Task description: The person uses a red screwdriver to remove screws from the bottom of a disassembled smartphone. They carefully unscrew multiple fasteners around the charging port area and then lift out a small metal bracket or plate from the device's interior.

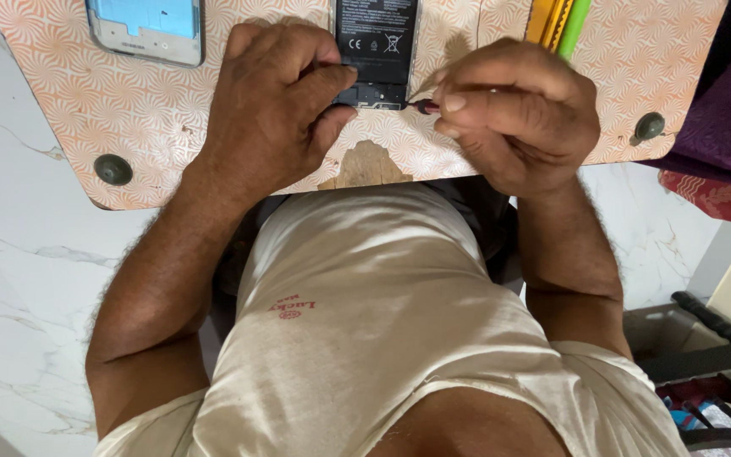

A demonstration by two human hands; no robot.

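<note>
resting at the upper centre of the frame, an opened phone (376,52) with its back removed lies on the orange-patterned desk (129,110), its black battery bearing a pale printed label. the left hand (277,106) pins the phone's lower edge, fingers curled tight on it. the right hand (513,110) pinches a thin red-handled tool (423,106), its tip just beside the phone's lower right corner. a second phone frame (147,30), pale blue inside, sits upper left. yellow and green tool handles (562,24) lie upper right.
</note>
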